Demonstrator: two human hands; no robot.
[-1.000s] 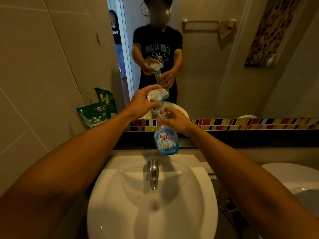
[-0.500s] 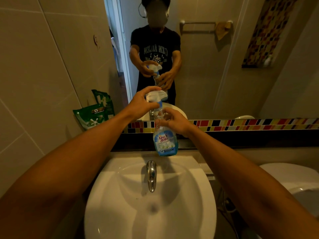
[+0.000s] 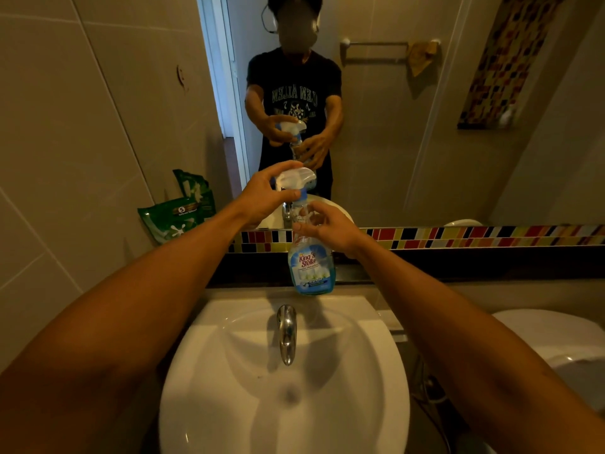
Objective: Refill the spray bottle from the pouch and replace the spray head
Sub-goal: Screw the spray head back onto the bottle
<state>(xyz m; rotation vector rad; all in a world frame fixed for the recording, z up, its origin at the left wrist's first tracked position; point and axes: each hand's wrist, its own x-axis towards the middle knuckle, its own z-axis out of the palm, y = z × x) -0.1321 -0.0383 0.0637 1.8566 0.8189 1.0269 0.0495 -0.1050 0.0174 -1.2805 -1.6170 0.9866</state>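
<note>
2 hands (image 3: 262, 199) work: left fingers pinch the spray head (image 3: 294, 178), right fingers clasp the bottle (image 3: 311, 267) neck below; unscrewing seems next.

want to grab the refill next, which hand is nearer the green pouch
Left. The left hand grips the spray head, on the same side as the pouch by the wall. The right hand holds the bottle, farther away.

Both bare forearms extend forward and converge at centre. Left hand (image 3: 262, 199), raised higher, fingers curled in a grip with the thumb pointing right. Right hand (image 3: 330, 229), lower, fingers loosely bent in a grasp, palm facing left.
</note>
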